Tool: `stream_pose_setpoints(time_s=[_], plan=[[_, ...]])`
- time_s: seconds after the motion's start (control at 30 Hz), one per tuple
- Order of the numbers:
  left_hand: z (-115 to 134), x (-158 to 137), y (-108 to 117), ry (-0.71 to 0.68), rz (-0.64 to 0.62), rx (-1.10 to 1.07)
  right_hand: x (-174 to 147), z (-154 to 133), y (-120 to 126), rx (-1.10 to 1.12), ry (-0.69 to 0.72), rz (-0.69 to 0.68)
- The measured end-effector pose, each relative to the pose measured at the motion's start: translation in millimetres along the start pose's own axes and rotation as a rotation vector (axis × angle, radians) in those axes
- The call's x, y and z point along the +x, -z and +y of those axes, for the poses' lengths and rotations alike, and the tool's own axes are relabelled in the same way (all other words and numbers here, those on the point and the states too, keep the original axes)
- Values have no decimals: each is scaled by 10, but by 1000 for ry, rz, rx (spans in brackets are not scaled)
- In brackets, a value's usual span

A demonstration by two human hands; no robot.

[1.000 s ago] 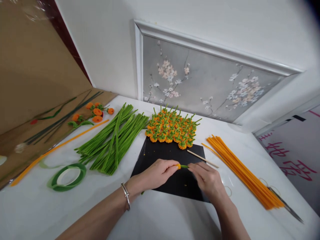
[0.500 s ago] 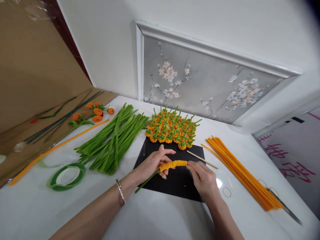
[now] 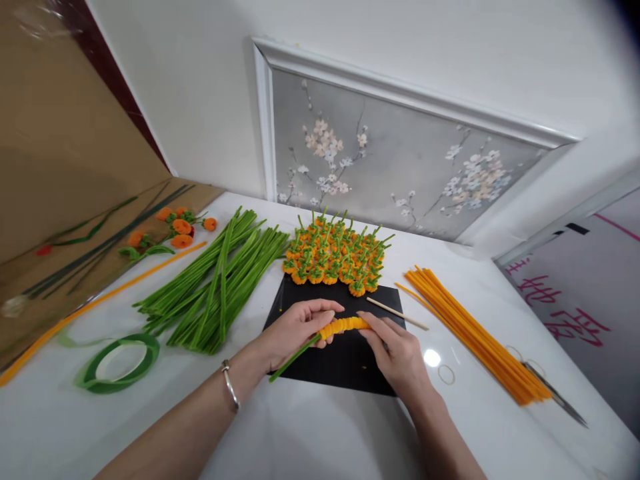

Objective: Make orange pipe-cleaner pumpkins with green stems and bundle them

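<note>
Tape (image 3: 118,361): green roll, flat on the white table (image 3: 320,440), far left.
Long orange stem (image 3: 100,297): lies slantwise beside the tape, along the brown board (image 3: 60,167).
Green stems (image 3: 215,283): loose pile, just left of the black mat (image 3: 345,360).
Left hand (image 3: 295,330): over the mat, fingers curled round the left end of the orange coil (image 3: 344,326), thumb on top; a bracelet (image 3: 231,393) on the wrist.
Coil: orange, wound on a green stem (image 3: 295,358) that juts down-left from the left hand; held just above the mat, between both hands.
Flowers (image 3: 335,257): heap of small orange and green pieces at the mat's far edge.
Right hand (image 3: 400,357): thumb and forefinger pinch the coil's right end.
Stick (image 3: 397,313): thin wood, on the mat's right corner, just beyond the right hand.
Orange stems (image 3: 475,337): bundle, right of the mat; scissors (image 3: 555,397) at its near end, rubber band (image 3: 447,374) close by.
Writing (image 3: 565,313): red characters on a grey panel, far right; not readable.
</note>
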State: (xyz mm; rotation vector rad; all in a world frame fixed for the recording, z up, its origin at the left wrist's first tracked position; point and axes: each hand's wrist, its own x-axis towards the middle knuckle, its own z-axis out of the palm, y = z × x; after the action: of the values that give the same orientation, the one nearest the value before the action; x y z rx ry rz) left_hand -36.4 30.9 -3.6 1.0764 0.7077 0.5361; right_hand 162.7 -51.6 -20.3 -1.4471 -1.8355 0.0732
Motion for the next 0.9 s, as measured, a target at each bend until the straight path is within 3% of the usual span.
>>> stream_pose_setpoints(time_s=[0.17,0.27,0.43,0.9], plan=[[18,-47,2,58,-122,-87,0,-26,23,2,9,115],[13,-56,-10,-6,-166,-45,-6,-45,40,20,16,161],[-11,-35,-37,-71,-144,-22,-8,-87,26,19,55,225],[-34,-42,-98,-24,-75,-168,-19,-156,-45,-59,28,213]])
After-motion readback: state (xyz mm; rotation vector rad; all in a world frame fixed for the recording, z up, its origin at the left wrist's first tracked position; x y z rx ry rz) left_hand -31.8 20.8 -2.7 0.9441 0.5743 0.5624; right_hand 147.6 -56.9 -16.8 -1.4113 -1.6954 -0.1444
